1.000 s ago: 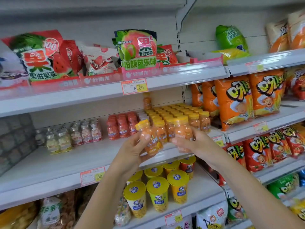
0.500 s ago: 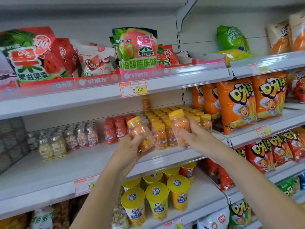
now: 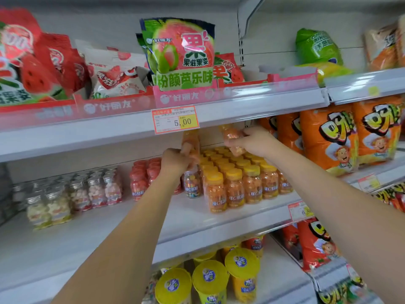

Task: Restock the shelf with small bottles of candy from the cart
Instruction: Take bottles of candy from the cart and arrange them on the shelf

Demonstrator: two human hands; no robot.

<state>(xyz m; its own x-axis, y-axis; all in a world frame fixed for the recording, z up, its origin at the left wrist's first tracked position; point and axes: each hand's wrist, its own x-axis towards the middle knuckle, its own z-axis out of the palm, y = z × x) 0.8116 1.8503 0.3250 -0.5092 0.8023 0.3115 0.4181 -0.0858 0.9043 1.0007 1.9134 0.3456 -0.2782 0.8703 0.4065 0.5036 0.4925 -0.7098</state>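
While left hand (image 3: 175, 160) grasps one small clear orange-candy bottle (image 3: 190, 140) and right hand (image 3: 257, 141) a second bottle (image 3: 233, 137), both held over standing yellow-capped bottles (image 3: 235, 183), a low wrist could topple those rows

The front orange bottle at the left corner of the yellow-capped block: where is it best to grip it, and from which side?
Probably by the yellow cap, coming from the front and slightly above. The bottle stands upright at the block's front corner; neighbours crowd its right side and back, but its front is free.
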